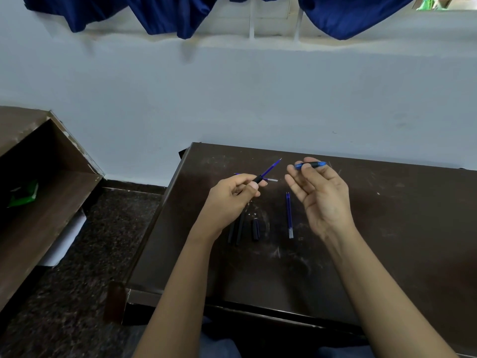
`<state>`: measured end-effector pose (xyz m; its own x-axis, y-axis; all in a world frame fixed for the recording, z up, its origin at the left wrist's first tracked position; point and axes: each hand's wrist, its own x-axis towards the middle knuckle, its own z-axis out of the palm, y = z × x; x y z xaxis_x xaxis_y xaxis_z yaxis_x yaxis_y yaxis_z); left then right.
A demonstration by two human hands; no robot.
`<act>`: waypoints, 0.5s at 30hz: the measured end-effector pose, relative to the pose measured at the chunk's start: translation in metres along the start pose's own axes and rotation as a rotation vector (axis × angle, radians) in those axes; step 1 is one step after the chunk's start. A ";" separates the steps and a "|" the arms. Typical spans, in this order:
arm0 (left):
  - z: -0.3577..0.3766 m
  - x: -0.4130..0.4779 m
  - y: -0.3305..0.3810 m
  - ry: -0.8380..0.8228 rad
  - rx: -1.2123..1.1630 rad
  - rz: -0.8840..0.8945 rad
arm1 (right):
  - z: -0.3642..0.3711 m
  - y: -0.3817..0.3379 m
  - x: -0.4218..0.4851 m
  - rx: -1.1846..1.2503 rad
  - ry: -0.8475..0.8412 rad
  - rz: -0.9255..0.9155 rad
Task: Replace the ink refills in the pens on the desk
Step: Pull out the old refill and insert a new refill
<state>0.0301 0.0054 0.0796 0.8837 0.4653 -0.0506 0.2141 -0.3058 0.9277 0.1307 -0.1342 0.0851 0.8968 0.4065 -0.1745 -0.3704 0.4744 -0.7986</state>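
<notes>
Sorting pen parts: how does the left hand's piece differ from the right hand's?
The left piece, in the left hand, is a black grip with a blue refill sticking out; the right piece, in the right hand, is stubby, blue-and-black, no refill showing. The left piece slants up rightward; the right piece lies nearly level. Both are held above the desk.

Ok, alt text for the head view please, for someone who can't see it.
Over a dark desk, the left hand holds a black pen barrel with a blue refill sticking out, and the right hand pinches a blue pen piece. Loose blue refills and black pen parts lie on the desk.
</notes>
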 end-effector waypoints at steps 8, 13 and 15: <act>0.001 0.002 -0.001 0.052 0.097 0.008 | -0.001 0.004 0.011 -0.027 -0.059 -0.063; 0.008 0.005 0.000 0.051 0.132 -0.022 | -0.002 0.010 0.015 -0.042 -0.090 -0.051; 0.009 0.005 -0.002 0.049 0.130 -0.032 | -0.002 0.012 0.015 -0.041 -0.107 -0.038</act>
<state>0.0384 0.0006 0.0744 0.8548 0.5157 -0.0580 0.2966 -0.3937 0.8701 0.1404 -0.1244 0.0719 0.8782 0.4712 -0.0825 -0.3243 0.4597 -0.8268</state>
